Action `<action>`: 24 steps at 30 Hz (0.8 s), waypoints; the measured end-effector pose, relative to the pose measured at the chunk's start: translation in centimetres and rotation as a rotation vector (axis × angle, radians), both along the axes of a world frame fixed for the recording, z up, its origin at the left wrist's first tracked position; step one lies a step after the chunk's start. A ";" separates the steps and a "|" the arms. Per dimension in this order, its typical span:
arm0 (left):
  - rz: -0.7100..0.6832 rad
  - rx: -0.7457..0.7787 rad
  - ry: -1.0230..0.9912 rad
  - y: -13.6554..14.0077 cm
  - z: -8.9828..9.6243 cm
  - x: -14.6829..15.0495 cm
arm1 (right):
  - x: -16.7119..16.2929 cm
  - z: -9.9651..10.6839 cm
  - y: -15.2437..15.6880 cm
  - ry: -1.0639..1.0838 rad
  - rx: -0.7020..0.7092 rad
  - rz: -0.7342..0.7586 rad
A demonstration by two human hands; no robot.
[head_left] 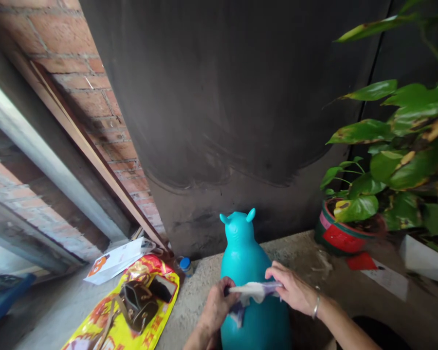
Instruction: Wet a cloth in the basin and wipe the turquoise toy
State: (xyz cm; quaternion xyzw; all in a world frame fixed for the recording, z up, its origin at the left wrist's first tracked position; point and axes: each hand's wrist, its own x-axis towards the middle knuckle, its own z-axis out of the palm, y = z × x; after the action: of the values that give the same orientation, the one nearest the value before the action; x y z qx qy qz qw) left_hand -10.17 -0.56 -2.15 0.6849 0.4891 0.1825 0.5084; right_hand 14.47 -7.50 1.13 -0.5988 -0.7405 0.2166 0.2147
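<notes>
At far left, a brick wall [95,97] and a grey metal rail [40,150] run diagonally down to a concrete floor [306,253]. On the floor lie a white printed sheet [115,260] and, nearer, a yellow-and-red plastic bag [131,311] with a dark brown strapped pouch [138,304] resting on it. A small bottle with a blue cap [185,265] stands just beside the bag, against the dark wall [222,97].

At centre stands a teal inflatable animal toy [246,272], upright, smooth and glossy, with two short ears on a rounded head and a wide body below. The left hand [215,306] is clenched on one end of a white-and-purple cloth [253,291]; the right hand [292,289], a bracelet at its wrist, grips the other end. The cloth is stretched between the hands and lies against the toy's body below the head.

At right, a red-and-green pot [341,233] holds a leafy green plant [405,150], with a red paper [361,261] on the floor near it.
</notes>
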 end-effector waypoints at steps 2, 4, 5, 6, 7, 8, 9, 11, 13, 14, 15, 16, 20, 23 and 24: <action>-0.018 0.028 0.030 0.6 1.3 0.2 | 0.4 -0.2 0.1 -0.109 0.042 -0.017; -0.031 0.074 0.071 1.1 2.3 0.5 | 0.8 -0.5 0.4 -0.198 0.083 -0.083; -0.041 0.099 0.095 1.4 2.7 0.6 | 1.1 -0.6 0.6 -0.223 0.097 -0.128; -0.053 0.123 0.122 1.7 3.0 0.7 | 1.3 -0.7 0.9 -0.238 0.108 -0.174; -0.066 0.146 0.149 2.1 3.3 0.7 | 1.6 -0.6 1.2 -0.253 0.120 -0.215; -0.079 0.169 0.176 2.6 3.6 0.8 | 1.8 -0.3 1.6 -0.267 0.134 -0.248; -0.091 0.194 0.202 3.2 3.9 0.8 | 1.9 0.1 2.0 -0.277 0.151 -0.271; -0.097 0.254 0.246 4.5 4.8 0.8 | 2.0 1.7 2.9 -0.294 0.195 -0.297; -0.084 0.330 0.285 5.9 6.0 0.8 | 1.9 3.7 3.7 -0.310 0.243 -0.316; -0.074 0.373 0.305 6.4 6.6 0.7 | 1.9 4.7 4.1 -0.319 0.264 -0.324; -0.064 0.414 0.326 6.8 7.2 0.7 | 1.8 5.6 4.4 -0.328 0.280 -0.330; -0.061 0.451 0.347 7.1 7.7 0.7 | 1.7 6.2 4.5 -0.338 0.290 -0.334; -0.135 0.505 0.441 6.0 7.4 0.4 | 1.3 5.4 3.2 -0.373 0.239 -0.329; -0.264 0.401 0.568 3.6 4.7 -0.2 | 0.4 1.1 0.3 -0.388 0.080 -0.299; -0.315 0.342 0.619 2.7 3.5 -0.5 | 0.0 -0.6 -1.0 -0.388 0.010 -0.280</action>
State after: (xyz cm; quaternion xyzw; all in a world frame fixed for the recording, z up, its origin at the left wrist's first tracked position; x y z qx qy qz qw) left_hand -10.63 2.14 1.34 0.8492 0.4707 -0.0342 0.2369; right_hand 14.48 -8.47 0.53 -0.7251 -0.6786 0.0619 0.0992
